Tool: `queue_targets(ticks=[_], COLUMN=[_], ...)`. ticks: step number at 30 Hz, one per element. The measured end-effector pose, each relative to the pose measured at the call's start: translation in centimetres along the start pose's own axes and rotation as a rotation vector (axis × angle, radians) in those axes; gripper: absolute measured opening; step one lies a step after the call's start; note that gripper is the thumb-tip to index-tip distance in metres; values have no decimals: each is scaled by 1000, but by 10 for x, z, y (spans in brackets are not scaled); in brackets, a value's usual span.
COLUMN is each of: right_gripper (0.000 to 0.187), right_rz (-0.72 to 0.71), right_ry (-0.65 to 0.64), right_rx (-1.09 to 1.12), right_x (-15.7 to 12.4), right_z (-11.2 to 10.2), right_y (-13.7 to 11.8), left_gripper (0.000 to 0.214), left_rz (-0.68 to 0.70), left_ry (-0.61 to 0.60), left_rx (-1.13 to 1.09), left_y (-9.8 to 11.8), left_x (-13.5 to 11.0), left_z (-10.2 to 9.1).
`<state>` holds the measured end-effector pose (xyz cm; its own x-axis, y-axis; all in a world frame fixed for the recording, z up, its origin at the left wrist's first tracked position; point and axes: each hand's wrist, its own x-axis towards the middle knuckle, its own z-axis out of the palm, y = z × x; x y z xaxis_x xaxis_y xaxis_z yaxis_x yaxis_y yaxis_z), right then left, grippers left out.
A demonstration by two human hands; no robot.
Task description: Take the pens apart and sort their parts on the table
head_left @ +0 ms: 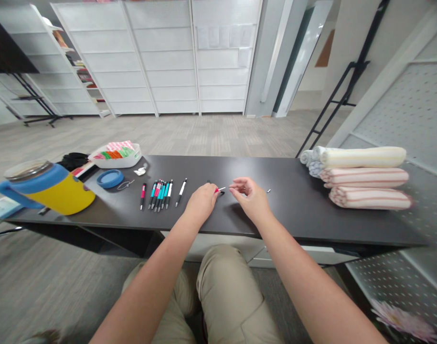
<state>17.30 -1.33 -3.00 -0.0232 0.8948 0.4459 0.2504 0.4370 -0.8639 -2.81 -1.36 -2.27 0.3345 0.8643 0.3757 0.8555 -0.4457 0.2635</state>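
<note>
Clamping left hand (202, 203) fingertips on a red-tipped pen part (220, 189), holding it just above the black table (293, 210), near its middle. Bunching right hand (250, 195) fingertips together just beside the part's tip, touching or not being impossible to tell. Working just right of a row of pens (160, 193)

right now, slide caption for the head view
Seated at a dark table, the left hand pinches a red-tipped pen part near the right hand, beside a row of pens.
</note>
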Motion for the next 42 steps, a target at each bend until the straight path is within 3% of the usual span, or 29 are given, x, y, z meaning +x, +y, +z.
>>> queue_targets(ticks=[14,24,36,42], right_gripper=[32,27,21,18], right_rz=[-53,-115,-312,-307], right_ry=[41,-28,-73,-136], right_rx=[1,-53,-339,-379], right_x=[-2,-3,-4,-5], right_z=[3,3,4,5], right_y=[-8,-10,-15,-15], left_gripper=[21,18,18,13], left_rz=[20,40,99,131], left_ry=[3,-19,-40,-16], left_rx=[10,85,204,168], left_y=[1,4,9,7], left_x=[-1,-1,-4,-6], left_z=[1,-3,-9,-5])
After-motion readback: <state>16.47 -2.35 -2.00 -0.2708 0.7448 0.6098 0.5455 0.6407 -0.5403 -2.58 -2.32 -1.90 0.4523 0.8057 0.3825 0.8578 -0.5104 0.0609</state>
